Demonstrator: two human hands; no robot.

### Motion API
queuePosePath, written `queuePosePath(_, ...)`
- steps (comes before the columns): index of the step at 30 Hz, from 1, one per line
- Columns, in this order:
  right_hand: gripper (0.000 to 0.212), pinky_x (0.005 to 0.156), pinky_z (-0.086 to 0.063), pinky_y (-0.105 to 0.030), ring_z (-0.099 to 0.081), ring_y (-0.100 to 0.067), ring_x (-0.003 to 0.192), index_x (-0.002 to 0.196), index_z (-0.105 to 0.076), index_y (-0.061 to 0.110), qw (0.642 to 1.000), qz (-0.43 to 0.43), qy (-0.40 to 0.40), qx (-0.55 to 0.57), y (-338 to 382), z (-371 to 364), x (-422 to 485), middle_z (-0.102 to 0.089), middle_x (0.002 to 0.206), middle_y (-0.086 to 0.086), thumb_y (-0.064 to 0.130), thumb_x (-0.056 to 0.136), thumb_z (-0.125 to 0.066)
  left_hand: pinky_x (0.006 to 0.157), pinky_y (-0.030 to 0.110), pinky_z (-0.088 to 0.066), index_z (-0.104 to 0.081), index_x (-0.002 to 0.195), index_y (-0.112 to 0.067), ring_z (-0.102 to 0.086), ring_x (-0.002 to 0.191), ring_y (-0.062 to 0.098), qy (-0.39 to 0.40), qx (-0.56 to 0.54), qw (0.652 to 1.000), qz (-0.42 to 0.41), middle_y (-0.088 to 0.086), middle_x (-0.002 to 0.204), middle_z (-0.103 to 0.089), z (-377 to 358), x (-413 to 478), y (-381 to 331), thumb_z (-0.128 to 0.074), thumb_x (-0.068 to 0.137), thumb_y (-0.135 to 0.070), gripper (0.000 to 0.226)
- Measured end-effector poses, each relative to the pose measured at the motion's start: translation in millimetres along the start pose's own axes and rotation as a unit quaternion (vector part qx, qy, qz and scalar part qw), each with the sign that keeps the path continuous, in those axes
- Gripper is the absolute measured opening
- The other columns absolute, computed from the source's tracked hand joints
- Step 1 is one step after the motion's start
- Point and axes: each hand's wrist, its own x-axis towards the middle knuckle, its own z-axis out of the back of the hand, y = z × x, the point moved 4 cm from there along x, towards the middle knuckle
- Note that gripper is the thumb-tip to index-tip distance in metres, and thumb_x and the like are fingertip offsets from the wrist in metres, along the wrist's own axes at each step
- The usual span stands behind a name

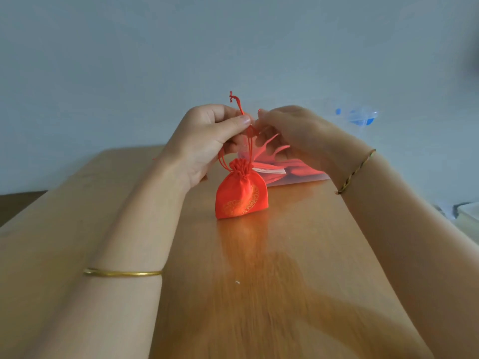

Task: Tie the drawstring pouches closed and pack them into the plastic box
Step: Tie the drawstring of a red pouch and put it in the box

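Observation:
A small red satin pouch (241, 194) with gold embroidery stands upright on the wooden table (285, 268), its neck gathered tight. Its red drawstring (249, 143) runs straight up from the neck. My left hand (207, 141) pinches the cord between thumb and fingers, and a knotted end sticks up above it. My right hand (293, 130) meets the left at the same spot, fingertips closed on the cord. Behind the hands lies a clear plastic box (298, 174) with more red pouches inside, partly hidden.
A clear lid with blue clips (360, 116) sits at the back right against the pale wall. A white object (466, 211) shows at the right edge. The table's left edge drops off to a dark floor (15, 206).

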Motion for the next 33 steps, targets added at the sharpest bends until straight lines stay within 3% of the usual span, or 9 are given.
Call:
queuePosePath(4, 0.033, 0.053, -0.035, -0.024, -0.043, -0.013, 0.052, 0.069, -0.054, 0.013, 0.996, -0.01, 0.049, 0.07, -1.9, -7.4, -0.3, -0.049, 0.064, -0.004, 0.024, 0.097, -0.04, 0.047, 0.014, -0.04, -0.058, 0.075, -0.012, -0.049, 0.046, 0.001, 0.001, 0.009, 1.0, -0.01, -0.006, 0.057, -0.057, 0.7, -0.8, -0.3, -0.055, 0.089, -0.005, 0.017)
queuePosePath(7, 0.033, 0.049, -0.033, -0.022, -0.038, -0.011, 0.05, 0.066, -0.049, 0.015, 0.997, 0.001, 0.022, 0.069, -0.1, -3.0, 1.0, -0.044, 0.062, -0.002, 0.022, 0.097, -0.041, 0.044, 0.017, -0.039, -0.053, 0.077, -0.017, -0.047, 0.046, 0.003, -0.013, 0.045, 0.999, -0.023, 0.001, 0.066, -0.05, 3.1, -0.3, 0.0, -0.052, 0.092, -0.007, 0.018)
queuePosePath(11, 0.032, 0.05, -0.03, -0.023, -0.037, -0.011, 0.051, 0.066, -0.049, 0.015, 0.996, 0.025, -0.002, 0.08, 3.1, 2.4, 1.4, -0.044, 0.062, -0.001, 0.022, 0.097, -0.042, 0.039, 0.019, -0.035, -0.047, 0.08, -0.02, -0.043, 0.041, 0.007, -0.018, 0.101, 0.994, -0.033, 0.003, 0.064, -0.049, 3.5, -0.6, -0.1, -0.046, 0.096, -0.011, 0.017)
queuePosePath(16, 0.032, 0.05, -0.032, -0.023, -0.039, -0.011, 0.05, 0.065, -0.05, 0.014, 0.997, 0.043, -0.005, 0.07, 5.6, 6.0, 1.0, -0.046, 0.061, -0.001, 0.021, 0.096, -0.044, 0.038, 0.017, -0.036, -0.047, 0.078, -0.015, -0.049, 0.041, 0.006, -0.029, 0.024, 0.999, 0.028, 0.005, 0.065, -0.057, 2.7, -1.9, 2.6, -0.045, 0.096, -0.01, 0.019)
queuePosePath(20, 0.028, 0.055, -0.034, -0.024, -0.042, -0.013, 0.055, 0.066, -0.055, 0.013, 0.995, 0.031, 0.095, 0.028, 2.7, 3.7, -1.6, -0.05, 0.065, -0.004, 0.019, 0.093, -0.049, 0.04, 0.014, -0.041, -0.05, 0.073, -0.012, -0.056, 0.047, 0.004, -0.05, -0.06, 0.996, 0.05, 0.008, 0.073, -0.062, 8.3, -1.1, 3.6, -0.05, 0.092, -0.004, 0.021)
queuePosePath(23, 0.03, 0.054, -0.035, -0.023, -0.044, -0.012, 0.053, 0.067, -0.059, 0.012, 0.985, 0.017, 0.168, -0.041, -2.0, -3.5, -6.0, -0.052, 0.062, -0.003, 0.021, 0.093, -0.049, 0.042, 0.014, -0.042, -0.051, 0.071, -0.011, -0.057, 0.048, 0.003, -0.046, -0.053, 0.997, 0.043, 0.009, 0.075, -0.062, 8.3, -0.8, 3.3, -0.052, 0.089, 0.002, 0.022)
queuePosePath(26, 0.032, 0.055, -0.039, -0.023, -0.049, -0.014, 0.055, 0.072, -0.061, 0.009, 0.984, -0.004, 0.154, -0.09, -5.3, -2.9, -5.5, -0.056, 0.066, -0.006, 0.024, 0.095, -0.045, 0.044, 0.015, -0.043, -0.051, 0.075, -0.012, -0.055, 0.048, 0.004, -0.034, -0.033, 0.998, 0.033, 0.01, 0.076, -0.061, 7.0, -0.1, 3.2, -0.053, 0.086, 0.006, 0.021)
queuePosePath(30, 0.027, 0.063, -0.044, -0.026, -0.055, -0.022, 0.075, 0.08, -0.06, 0.011, 0.999, 0.033, 0.038, 0.012, -8.2, 0.7, 6.0, -0.058, 0.077, -0.007, 0.014, 0.096, -0.039, 0.048, 0.016, -0.044, -0.051, 0.083, -0.014, -0.053, 0.05, 0.005, 0.011, 0.008, 1.0, -0.002, 0.006, 0.074, -0.059, 3.3, -1.5, 0.1, -0.049, 0.087, 0.009, 0.024)
queuePosePath(33, 0.024, 0.074, -0.046, -0.029, -0.057, -0.019, 0.077, 0.081, -0.059, 0.015, 0.988, 0.048, 0.071, 0.126, -12.5, -9.2, 10.4, -0.061, 0.076, -0.002, 0.013, 0.096, -0.041, 0.052, 0.016, -0.047, -0.051, 0.087, -0.017, -0.055, 0.051, 0.003, 0.024, 0.081, 0.995, -0.051, 0.001, 0.072, -0.058, -0.5, -2.2, -3.1, -0.048, 0.087, 0.01, 0.027)
